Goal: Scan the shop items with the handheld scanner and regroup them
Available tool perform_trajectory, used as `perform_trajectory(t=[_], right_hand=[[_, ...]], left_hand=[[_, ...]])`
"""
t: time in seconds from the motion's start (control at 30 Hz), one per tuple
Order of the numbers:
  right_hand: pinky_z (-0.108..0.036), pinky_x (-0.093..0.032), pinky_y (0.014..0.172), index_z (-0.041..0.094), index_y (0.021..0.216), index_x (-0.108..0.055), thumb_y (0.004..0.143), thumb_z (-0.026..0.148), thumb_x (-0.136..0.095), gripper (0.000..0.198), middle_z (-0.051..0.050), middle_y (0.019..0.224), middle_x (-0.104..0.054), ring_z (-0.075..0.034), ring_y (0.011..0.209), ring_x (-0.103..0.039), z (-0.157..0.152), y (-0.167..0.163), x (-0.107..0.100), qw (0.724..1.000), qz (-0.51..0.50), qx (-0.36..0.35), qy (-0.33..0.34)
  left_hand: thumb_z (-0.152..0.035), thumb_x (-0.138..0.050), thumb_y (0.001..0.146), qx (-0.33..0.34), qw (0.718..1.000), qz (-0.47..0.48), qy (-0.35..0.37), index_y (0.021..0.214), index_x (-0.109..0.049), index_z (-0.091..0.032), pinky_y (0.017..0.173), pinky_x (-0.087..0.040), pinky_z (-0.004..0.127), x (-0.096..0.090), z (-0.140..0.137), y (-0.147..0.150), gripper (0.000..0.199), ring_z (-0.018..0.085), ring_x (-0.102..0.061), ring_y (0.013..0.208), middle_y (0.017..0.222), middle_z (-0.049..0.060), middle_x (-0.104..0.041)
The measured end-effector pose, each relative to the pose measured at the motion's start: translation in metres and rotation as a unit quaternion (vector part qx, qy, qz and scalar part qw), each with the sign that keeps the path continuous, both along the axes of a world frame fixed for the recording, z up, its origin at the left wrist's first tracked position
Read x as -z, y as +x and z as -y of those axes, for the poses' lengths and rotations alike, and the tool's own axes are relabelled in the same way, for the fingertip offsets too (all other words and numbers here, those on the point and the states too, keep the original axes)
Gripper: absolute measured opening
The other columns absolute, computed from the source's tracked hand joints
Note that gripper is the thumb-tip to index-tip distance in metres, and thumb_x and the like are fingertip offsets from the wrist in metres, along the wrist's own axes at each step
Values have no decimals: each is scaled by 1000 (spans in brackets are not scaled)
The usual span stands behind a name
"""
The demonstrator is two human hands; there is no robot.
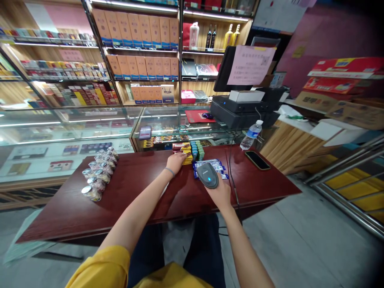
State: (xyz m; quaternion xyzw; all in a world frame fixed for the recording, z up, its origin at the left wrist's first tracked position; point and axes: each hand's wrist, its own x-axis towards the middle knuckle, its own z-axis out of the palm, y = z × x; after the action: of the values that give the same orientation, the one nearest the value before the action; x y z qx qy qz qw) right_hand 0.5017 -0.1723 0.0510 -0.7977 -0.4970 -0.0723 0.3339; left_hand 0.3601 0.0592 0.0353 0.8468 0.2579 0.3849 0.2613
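Note:
My right hand is wrapped round the handle of a dark grey barcode scanner, on which a blue light glows. Beneath the scanner lie blue-and-white packets on the dark red table. My left hand is closed at a row of yellow-and-brown packets, its fingertips on the near one. Right beside that row stand blue and green small packs. What the left fingertips cover is partly hidden.
Several small jars with silver lids stand in rows on the table's left. A water bottle and a phone are at the right. The scanner's black cable crosses the table. Behind are a glass counter and a monitor.

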Motion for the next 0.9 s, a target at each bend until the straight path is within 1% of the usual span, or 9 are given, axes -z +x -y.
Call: perform_trajectory(t=[0.17,0.27,0.37,0.47,0.53,0.63,0.73,0.83,0.9], right_hand=[[-27,-39,59,22,111,-58,77,49,-60,44,-5,75,-72,-24,67,-67,1,-2,-4,1000,7,0,-4],[-27,-38,58,22,110,-59,77,49,-60,43,-4,74,-71,-23,66,-66,0,-3,-4,1000,13,3,-10],[-27,-37,57,21,108,-59,77,49,-60,42,-4,72,-71,-23,64,-66,-1,-3,-1,1000,21,2,-11],[-27,-37,57,21,108,-59,76,49,-60,43,-4,71,-70,-23,64,-66,-2,-3,1,1000,24,3,-7],[-27,-38,58,21,111,-59,76,49,-60,44,-5,73,-71,-23,65,-66,-1,-3,1,1000,21,3,-3],[-27,-38,58,21,113,-58,76,49,-60,46,-5,73,-71,-24,65,-66,-1,-4,1,1000,18,4,-1],[-28,-38,57,21,112,-59,77,51,-58,46,-5,70,-70,-24,64,-66,-2,-7,0,1000,16,9,1],[-28,-39,57,20,114,-58,77,51,-58,49,-6,70,-70,-24,64,-66,-6,-14,1,1000,12,10,4],[-28,-39,57,20,116,-57,77,51,-57,50,-5,71,-70,-24,63,-65,-10,-20,1,1000,10,6,5]], left_hand=[[-19,-65,79,13,1000,2,7,97,-72,-27,101,-42,35,4,0,2,21,23,-62,105,100,9,-70],[-13,-62,78,19,1000,-9,0,105,-71,-27,108,-38,39,4,2,0,31,24,-59,113,109,10,-70],[-9,-60,76,42,999,8,-17,111,-69,-27,113,-34,43,3,2,-4,40,24,-56,120,117,8,-68],[-10,-60,76,76,996,32,-23,113,-68,-28,117,-29,45,1,6,-13,42,24,-50,129,124,5,-65],[-12,-60,78,75,995,53,-29,113,-67,-28,118,-27,47,0,12,-22,40,24,-46,133,127,5,-63],[-17,-59,82,40,994,100,-34,113,-68,-28,117,-29,48,1,25,-42,35,24,-48,130,126,6,-63],[-22,-58,84,-21,990,131,-38,110,-69,-28,111,-36,47,6,37,-70,28,25,-56,119,117,8,-67],[-27,-59,85,-98,986,128,-50,103,-70,-27,106,-41,45,12,45,-105,21,25,-59,107,104,8,-68],[-28,-59,85,-144,981,123,-49,99,-69,-25,101,-44,42,14,49,-130,17,24,-59,101,99,7,-66]])
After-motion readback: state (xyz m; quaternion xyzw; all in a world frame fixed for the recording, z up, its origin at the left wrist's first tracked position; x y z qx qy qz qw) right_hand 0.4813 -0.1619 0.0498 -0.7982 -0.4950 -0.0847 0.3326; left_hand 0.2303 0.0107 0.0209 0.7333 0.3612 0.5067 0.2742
